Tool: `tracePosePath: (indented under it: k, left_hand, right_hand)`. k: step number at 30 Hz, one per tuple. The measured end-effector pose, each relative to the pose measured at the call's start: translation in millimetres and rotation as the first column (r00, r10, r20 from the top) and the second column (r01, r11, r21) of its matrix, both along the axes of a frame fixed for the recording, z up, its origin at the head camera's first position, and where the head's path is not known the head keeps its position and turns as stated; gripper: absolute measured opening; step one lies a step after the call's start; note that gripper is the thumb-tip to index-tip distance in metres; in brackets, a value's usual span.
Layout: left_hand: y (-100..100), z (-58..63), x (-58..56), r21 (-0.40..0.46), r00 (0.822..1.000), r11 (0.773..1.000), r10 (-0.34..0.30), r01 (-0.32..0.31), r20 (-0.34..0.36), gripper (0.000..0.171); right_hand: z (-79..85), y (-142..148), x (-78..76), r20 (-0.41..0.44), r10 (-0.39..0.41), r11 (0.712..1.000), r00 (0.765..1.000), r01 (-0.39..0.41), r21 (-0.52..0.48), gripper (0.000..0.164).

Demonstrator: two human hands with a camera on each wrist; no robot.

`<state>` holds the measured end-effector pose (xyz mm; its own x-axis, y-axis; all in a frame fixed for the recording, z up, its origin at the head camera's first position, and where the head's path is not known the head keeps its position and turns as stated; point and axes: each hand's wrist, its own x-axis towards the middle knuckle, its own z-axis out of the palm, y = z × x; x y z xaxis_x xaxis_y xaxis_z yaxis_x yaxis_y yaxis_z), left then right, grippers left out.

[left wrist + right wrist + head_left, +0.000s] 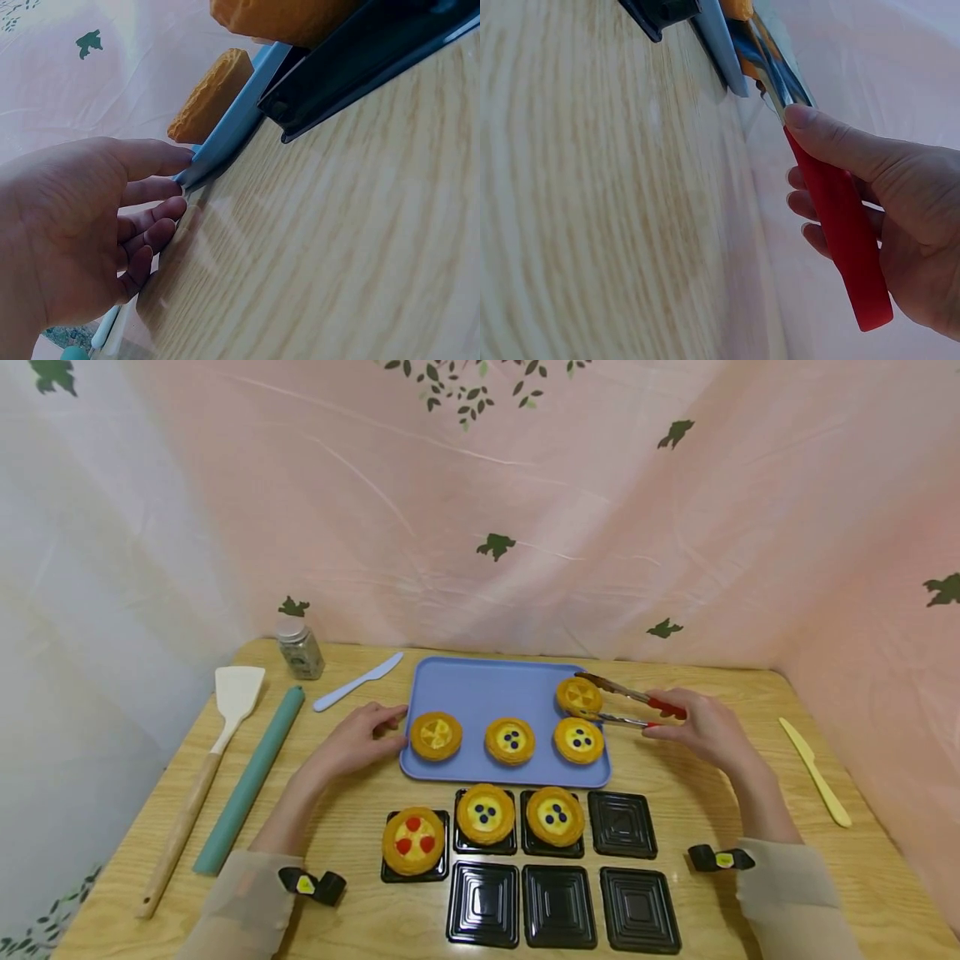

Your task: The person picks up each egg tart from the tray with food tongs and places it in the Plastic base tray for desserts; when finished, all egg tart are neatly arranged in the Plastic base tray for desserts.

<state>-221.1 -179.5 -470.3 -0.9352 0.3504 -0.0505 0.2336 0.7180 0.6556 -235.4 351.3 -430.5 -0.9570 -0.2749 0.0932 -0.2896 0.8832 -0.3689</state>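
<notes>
My right hand (701, 727) grips the red handles of metal tongs (840, 225), thumb on one arm and fingers behind. The tongs' arms lie on either side of an egg tart with yellow wedge toppings (579, 697), at the back right of the blue tray (480, 685). My left hand (363, 739) rests its fingertips at the tray's left rim, fingers loosely bent. Close by that hand sits another wedge-topped tart (436, 736). Two blueberry-topped tarts, one in the middle (510, 742) and one at the right (578, 740), lie along the tray's front.
In front of the tray, black square plastic bases (622, 824) stand in rows. Three hold tarts: one strawberry-topped (413, 842), two with blueberries (486, 814). Leftward lie a spatula (202, 793), a teal roll (251, 781), a blue knife (360, 682) and a jar (300, 650). A yellow knife (814, 772) lies far right.
</notes>
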Motion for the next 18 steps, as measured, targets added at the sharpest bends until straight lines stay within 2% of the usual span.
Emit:
tracePosePath:
  k: [18]
  left_hand:
    - [-0.4, -2.5, -0.5, 0.005, 1.0, 1.0, 0.001, -0.001, 0.0, 0.061]
  right_hand:
    - [-4.0, -1.2, -0.6, -0.024, 0.005, 1.0, 1.0, -0.005, 0.007, 0.063]
